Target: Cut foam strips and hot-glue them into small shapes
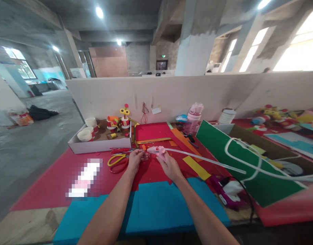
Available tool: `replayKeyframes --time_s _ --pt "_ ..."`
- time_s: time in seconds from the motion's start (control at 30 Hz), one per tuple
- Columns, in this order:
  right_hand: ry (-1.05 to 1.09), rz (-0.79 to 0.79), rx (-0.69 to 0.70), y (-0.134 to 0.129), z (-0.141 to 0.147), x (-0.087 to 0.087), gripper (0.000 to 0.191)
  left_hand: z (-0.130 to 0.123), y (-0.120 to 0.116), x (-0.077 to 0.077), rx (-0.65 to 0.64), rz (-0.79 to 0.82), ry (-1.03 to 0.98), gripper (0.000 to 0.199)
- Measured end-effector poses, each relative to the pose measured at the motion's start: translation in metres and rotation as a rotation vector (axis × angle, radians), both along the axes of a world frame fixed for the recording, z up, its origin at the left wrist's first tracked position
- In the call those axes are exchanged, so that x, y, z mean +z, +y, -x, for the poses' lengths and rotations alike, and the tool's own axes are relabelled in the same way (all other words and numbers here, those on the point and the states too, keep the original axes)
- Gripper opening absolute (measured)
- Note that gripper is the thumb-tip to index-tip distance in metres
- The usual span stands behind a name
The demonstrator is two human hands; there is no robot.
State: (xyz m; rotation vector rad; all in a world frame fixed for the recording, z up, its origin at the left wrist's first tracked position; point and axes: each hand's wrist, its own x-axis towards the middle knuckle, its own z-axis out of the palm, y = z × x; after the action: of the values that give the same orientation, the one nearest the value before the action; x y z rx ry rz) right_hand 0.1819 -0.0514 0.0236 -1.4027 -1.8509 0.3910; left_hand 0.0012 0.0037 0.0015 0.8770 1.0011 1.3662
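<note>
In my right hand is a pink hot glue gun, its nozzle pointing left. A long translucent glue stick runs out of its back to the right. My left hand is closed just left of the nozzle, fingertips pinched together; what they hold is too small to make out. Beside that hand lie scissors with yellow and red handles. Both hands are over the red table covering, where small orange and red scraps lie near the fingers.
A shallow box with paper cups and small figures stands at the back left. Orange strips and a yellow strip lie right of the hands. A green-sided box, a purple device and blue sheets surround the workspace.
</note>
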Motion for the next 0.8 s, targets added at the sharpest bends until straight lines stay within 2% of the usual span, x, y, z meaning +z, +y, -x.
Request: replayKeyframes --time_s 0.8 --pt "-0.082 0.007 -0.016 -0.0017 -0.0019 0.008 0.043 0.0012 0.0006 -0.0012 -0.014 -0.007 0.0 0.032"
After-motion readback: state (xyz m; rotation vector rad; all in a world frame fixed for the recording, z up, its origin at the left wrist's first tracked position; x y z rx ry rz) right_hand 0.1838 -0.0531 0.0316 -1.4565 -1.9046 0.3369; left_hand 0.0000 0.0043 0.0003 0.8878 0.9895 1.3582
